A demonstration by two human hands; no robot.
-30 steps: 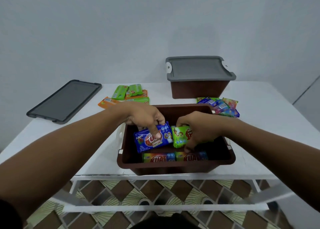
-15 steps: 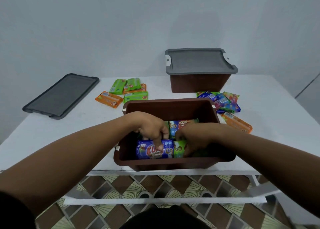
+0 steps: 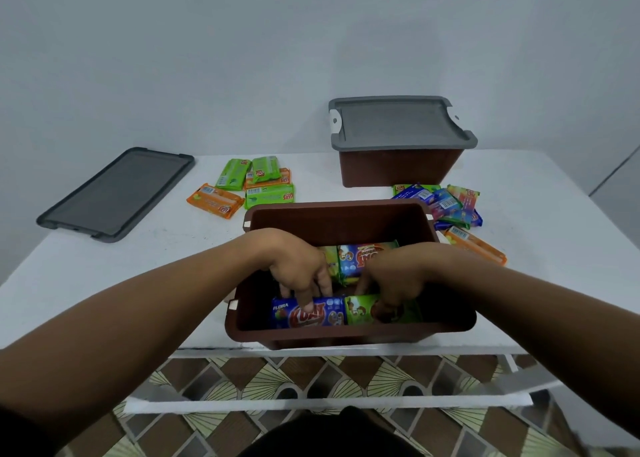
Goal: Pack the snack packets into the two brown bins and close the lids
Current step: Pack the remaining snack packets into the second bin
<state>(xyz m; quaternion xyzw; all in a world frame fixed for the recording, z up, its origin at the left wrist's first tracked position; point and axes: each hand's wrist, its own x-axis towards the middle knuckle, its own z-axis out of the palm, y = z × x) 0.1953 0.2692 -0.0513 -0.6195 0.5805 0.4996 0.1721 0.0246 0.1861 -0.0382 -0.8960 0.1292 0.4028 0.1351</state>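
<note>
An open brown bin [image 3: 332,214] stands at the table's near edge. Both my hands reach down into it. My left hand [image 3: 298,269] presses its fingertips on a blue snack packet [image 3: 308,316] lying along the near wall. My right hand [image 3: 391,276] presses on a green packet [image 3: 360,309] right beside it. Another packet [image 3: 363,255] lies deeper in the bin behind my hands. A second brown bin [image 3: 398,167] stands at the back with its grey lid [image 3: 398,124] on.
A loose grey lid [image 3: 117,193] lies at the table's left. Green and orange packets [image 3: 256,186] lie behind the open bin on the left. Several mixed packets [image 3: 450,203] and an orange one [image 3: 474,245] lie on the right. Patterned floor shows below the white table [image 3: 104,269].
Both hands have lowered the blue and green packets from above the bin down against its near wall. The view has tilted slightly.
</note>
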